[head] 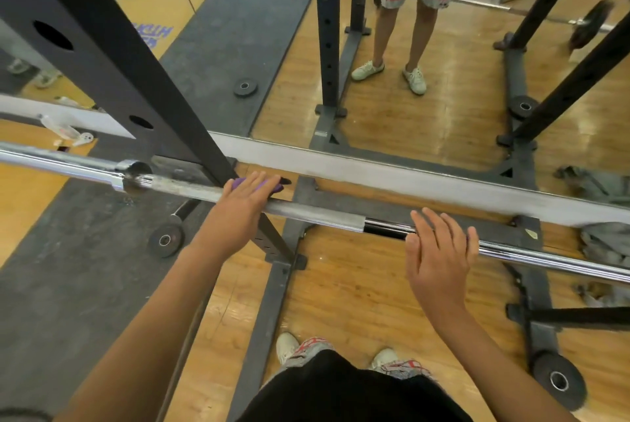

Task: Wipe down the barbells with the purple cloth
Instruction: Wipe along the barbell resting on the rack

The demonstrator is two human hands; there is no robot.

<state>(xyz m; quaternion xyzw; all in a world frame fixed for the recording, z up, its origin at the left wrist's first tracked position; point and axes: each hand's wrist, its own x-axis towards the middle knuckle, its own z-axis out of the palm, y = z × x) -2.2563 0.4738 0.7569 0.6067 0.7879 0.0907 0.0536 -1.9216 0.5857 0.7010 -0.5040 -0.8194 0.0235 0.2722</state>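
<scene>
Where the floor meets the wall: a glossy yellow-brown wooden floor (358, 292) ends at the white base strip (409, 179) of a large wall mirror (443, 114), and a dark grey rubber mat (68, 302) covers the left part.
Rack: a black steel upright with round holes (102, 56) slants down from the upper left to the grey steel base frame (266, 312), crossing the bar just left of the cloth.
Barbell: a long chrome and dull grey steel barbell (306, 212) runs across the whole view, near and roughly parallel to the mirror's lower edge. Its thicker sleeve (68, 162) leaves the left edge, and its shiny shaft leaves the right edge.
Open room: the grey stretch of shaft between the two hands is bare, and so is the chrome stretch right of the right hand. To the left, the upright and the sleeve's collar stand close by.
Left hand (242, 206): flat, fingers straight and together, pressing the cloth onto the bar.
Right hand (438, 258): fingers straight and spread over the chrome shaft, holding nothing. Whether it touches the bar cannot be told.
Plates: one small black round weight plate (166, 240) lies on the mat's edge, another (559, 380) by the frame at the lower right.
Cloth: the small purple cloth (243, 183) lies on the bar under the left fingers, its edge showing beyond them.
</scene>
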